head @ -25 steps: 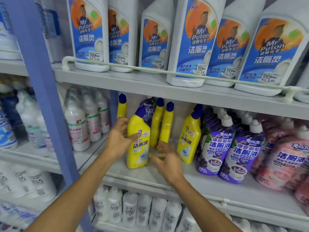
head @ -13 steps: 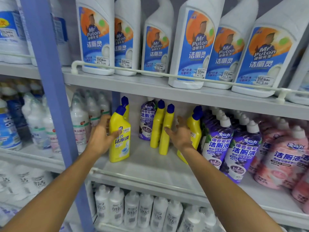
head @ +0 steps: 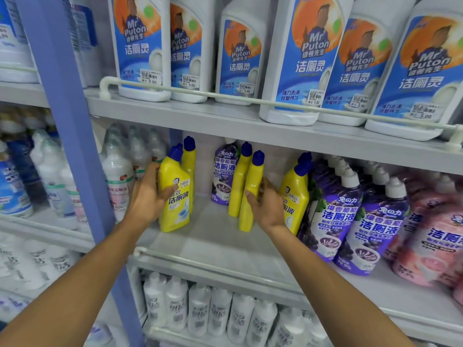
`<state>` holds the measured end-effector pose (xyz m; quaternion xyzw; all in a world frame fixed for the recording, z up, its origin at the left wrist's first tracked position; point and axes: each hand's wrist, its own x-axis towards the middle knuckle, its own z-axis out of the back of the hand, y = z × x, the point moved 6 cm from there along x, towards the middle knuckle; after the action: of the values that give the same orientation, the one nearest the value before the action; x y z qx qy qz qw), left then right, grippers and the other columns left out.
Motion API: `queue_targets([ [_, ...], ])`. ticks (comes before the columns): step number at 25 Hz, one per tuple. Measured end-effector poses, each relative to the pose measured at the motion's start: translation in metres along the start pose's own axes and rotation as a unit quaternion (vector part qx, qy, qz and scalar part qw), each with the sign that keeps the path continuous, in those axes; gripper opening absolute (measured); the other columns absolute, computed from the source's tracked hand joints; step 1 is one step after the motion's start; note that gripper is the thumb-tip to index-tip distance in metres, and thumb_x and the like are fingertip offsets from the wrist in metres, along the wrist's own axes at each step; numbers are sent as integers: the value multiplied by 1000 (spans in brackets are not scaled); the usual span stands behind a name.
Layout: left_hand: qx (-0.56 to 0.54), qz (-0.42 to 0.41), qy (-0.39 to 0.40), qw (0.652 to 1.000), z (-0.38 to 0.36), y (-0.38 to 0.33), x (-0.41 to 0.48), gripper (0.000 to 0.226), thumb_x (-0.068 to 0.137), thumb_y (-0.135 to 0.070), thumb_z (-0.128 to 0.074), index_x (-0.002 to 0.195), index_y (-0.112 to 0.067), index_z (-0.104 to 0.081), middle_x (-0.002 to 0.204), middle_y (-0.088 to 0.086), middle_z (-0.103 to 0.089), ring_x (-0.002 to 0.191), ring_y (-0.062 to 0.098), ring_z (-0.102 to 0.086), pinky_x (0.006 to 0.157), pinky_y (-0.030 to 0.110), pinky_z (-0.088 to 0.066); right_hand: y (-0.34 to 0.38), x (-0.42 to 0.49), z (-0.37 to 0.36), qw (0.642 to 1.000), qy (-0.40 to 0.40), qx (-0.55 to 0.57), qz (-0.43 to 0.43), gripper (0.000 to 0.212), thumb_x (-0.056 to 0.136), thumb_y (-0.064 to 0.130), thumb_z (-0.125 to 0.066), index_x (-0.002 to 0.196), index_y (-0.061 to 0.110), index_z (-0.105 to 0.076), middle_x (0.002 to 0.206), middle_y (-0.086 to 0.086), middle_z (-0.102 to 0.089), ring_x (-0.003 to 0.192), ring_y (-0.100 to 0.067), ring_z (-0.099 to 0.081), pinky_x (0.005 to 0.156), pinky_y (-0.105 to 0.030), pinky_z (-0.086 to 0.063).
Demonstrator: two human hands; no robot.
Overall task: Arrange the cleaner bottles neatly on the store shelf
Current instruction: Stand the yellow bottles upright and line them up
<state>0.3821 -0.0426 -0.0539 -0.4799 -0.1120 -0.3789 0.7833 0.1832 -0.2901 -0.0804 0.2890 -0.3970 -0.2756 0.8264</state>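
Observation:
My left hand (head: 147, 196) grips a yellow cleaner bottle with a blue cap (head: 175, 209), standing upright at the left end of the middle shelf (head: 213, 246); a second yellow bottle (head: 189, 166) stands right behind it. My right hand (head: 265, 204) curls round the nearer of two side-on yellow bottles (head: 250, 196) in the shelf's middle. The other side-on bottle (head: 238, 181) leans beside it. Another yellow bottle (head: 297, 189) stands just right of my right hand. A purple bottle (head: 224, 171) stands at the back.
Purple bottles (head: 333, 216) and pink bottles (head: 436, 234) fill the shelf's right side. Large white blue-labelled bottles (head: 308, 61) line the shelf above behind a rail (head: 225, 95). A blue upright post (head: 72, 136) stands left. White bottles (head: 213, 314) crowd the shelf below.
My left hand has slid the yellow bottle leftward to the shelf's left end. My right hand has moved from the open shelf to the side-on yellow bottle and closed round it.

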Motion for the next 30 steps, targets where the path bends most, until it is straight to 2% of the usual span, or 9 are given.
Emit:
queue_targets([
  [13,-17,39,-19,999,-2,10,5,52,84,-26,-81,122,-14,-47,107,13,-70,92,36,-67,81,50,-57,3,-9,5,1000,6,15,19,36,94,35,-67,125,20,-56,111,-1,-72,99,-21,-71,86,-44,-59],
  [15,-32,51,-14,998,-4,11,5,51,84,-25,-82,120,-15,-48,106,11,-70,92,34,-67,81,50,-58,1,-10,6,999,17,45,1,39,95,29,-69,129,17,-56,116,-1,-72,103,-18,-71,90,-36,-59],
  [18,-40,54,-8,998,-4,13,6,51,83,-26,-83,120,-16,-49,107,11,-70,94,35,-68,82,51,-58,0,-8,11,997,30,69,-18,42,93,22,-73,131,13,-58,119,0,-72,107,-14,-70,88,-16,-55],
  [19,-38,52,-10,998,-4,13,7,51,83,-26,-83,120,-15,-49,107,11,-71,94,35,-68,82,51,-58,-1,-6,12,996,36,76,-21,41,92,22,-74,129,12,-59,118,-1,-73,107,-14,-71,88,-15,-55],
  [23,-48,59,-18,997,-5,13,6,50,84,-24,-82,121,-12,-51,109,12,-70,96,35,-68,84,49,-57,-2,-2,14,994,42,92,-31,39,90,23,-77,125,14,-62,115,0,-74,104,-12,-71,93,-33,-59],
  [25,-64,65,-25,996,-7,12,3,48,85,-23,-81,121,-14,-51,109,12,-70,97,34,-68,86,51,-57,0,-3,15,995,34,86,-38,39,90,22,-77,124,13,-63,113,0,-74,101,-11,-71,90,-25,-59],
  [27,-63,62,-28,996,-7,12,2,47,85,-24,-81,120,-16,-51,109,11,-71,97,34,-68,85,51,-57,3,-4,14,996,23,73,-45,39,89,20,-78,124,11,-63,109,1,-73,96,-10,-69,81,-10,-55],
  [28,-54,56,-25,997,-5,11,2,47,85,-25,-81,120,-16,-51,109,11,-71,97,34,-68,85,51,-57,4,-4,13,996,21,73,-50,40,89,20,-78,124,11,-63,107,2,-72,97,-12,-70,79,-8,-54],
  [30,-44,53,-14,998,-2,12,5,48,85,-28,-81,120,-19,-50,110,10,-71,97,34,-69,84,51,-58,5,-5,8,995,14,78,-60,45,87,23,-79,127,11,-61,110,0,-73,101,-17,-72,87,-25,-60],
])
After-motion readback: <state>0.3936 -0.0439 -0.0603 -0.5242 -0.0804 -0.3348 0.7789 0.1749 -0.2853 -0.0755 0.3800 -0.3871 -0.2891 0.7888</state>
